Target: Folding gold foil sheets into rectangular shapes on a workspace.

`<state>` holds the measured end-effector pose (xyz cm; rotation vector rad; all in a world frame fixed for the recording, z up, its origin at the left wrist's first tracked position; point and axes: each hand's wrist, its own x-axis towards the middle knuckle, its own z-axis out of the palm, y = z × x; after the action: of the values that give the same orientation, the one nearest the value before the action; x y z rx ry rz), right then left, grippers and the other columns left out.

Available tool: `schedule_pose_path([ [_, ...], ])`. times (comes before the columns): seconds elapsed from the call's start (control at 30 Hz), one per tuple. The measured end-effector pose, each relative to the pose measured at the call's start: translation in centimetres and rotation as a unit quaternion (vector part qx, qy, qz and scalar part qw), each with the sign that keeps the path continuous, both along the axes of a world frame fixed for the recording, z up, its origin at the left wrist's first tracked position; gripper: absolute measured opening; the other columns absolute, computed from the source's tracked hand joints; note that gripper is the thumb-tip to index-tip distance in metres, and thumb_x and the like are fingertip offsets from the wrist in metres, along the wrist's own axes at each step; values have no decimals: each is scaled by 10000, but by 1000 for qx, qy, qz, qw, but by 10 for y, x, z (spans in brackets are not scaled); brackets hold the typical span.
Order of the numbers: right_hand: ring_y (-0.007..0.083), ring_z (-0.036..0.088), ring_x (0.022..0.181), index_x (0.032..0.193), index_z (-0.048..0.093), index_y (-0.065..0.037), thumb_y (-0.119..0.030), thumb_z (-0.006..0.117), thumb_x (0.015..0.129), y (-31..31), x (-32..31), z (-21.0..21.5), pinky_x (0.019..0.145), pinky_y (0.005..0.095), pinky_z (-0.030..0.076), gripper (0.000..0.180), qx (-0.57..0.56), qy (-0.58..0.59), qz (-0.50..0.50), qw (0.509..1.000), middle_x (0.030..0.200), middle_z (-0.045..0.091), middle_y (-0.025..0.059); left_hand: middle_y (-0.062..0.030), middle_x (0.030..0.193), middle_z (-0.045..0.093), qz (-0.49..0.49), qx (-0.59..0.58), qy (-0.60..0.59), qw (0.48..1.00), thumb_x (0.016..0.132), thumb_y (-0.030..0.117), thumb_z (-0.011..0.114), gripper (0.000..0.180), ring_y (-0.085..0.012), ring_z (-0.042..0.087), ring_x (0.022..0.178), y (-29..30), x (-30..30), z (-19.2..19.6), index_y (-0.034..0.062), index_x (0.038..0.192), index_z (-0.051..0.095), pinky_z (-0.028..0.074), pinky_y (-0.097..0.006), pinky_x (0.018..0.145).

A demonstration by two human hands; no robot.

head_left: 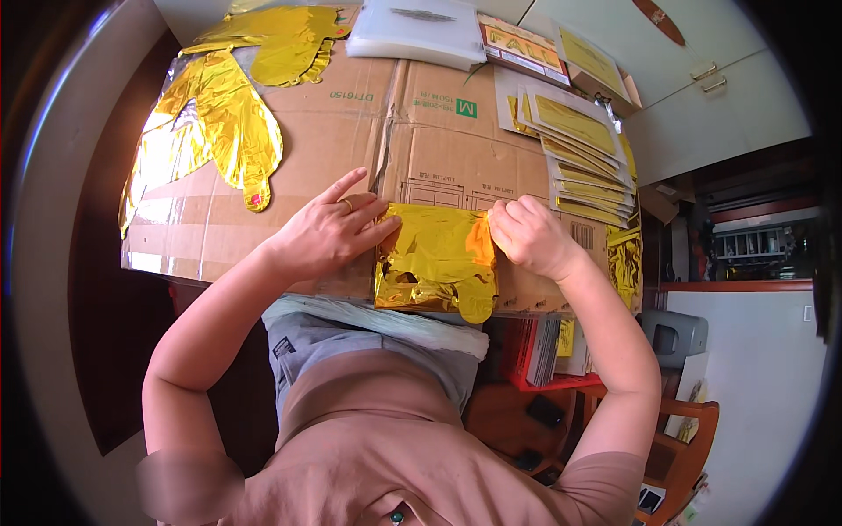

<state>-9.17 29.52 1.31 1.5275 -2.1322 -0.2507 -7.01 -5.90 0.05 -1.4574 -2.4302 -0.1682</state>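
A folded, flat gold foil balloon [436, 250] lies at the near edge of the cardboard sheet, its rounded lower end hanging slightly over the edge. My left hand [331, 230], with a ring on one finger, pinches the balloon's upper left side between thumb and forefinger while the little finger sticks out. At the opposite upper corner, my right hand [533, 235] is closed on the foil, its fingertips curled and partly hidden. Orange reflections show on the foil beside both hands.
Loose gold foil balloons [239, 123] spread over the left of the cardboard [338, 131]. Clear plastic sleeves [412, 31] and a printed box [524, 51] stand at the back. Flat gold packets [588, 158] are stacked at right. Below the table is a red crate [524, 355] with papers.
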Motion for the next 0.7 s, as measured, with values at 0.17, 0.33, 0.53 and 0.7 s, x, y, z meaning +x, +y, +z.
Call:
schedule_pose_path([
  [0.17,212,564,809,787,659,-20,-93,639,753,-3,5,6,713,328,481,83,20,7,-8,1000,866,613,90,-143,1373,589,16,63,-73,995,816,263,666,550,-314,548,1320,8,7,24,69,1327,601,248,-588,1212],
  [0.33,227,575,848,799,660,-10,-107,634,769,-1,10,-3,751,338,486,105,0,-44,-48,998,910,628,116,-192,1518,468,26,96,-155,983,959,517,537,709,-385,396,1442,63,30,47,24,1466,481,186,-582,1222],
  [0.53,228,585,863,859,674,8,-107,628,784,-1,11,7,755,340,488,144,43,-3,-32,999,941,637,120,-199,1600,353,26,14,-148,989,953,625,495,857,-381,278,1509,82,51,12,13,1539,367,159,-539,1237],
  [0.7,225,596,870,942,681,31,-96,634,800,1,12,6,762,345,496,196,35,-31,-45,998,972,650,125,-199,1590,370,27,64,-196,978,933,431,609,760,-387,305,1496,76,59,-7,14,1528,383,191,-531,1230],
])
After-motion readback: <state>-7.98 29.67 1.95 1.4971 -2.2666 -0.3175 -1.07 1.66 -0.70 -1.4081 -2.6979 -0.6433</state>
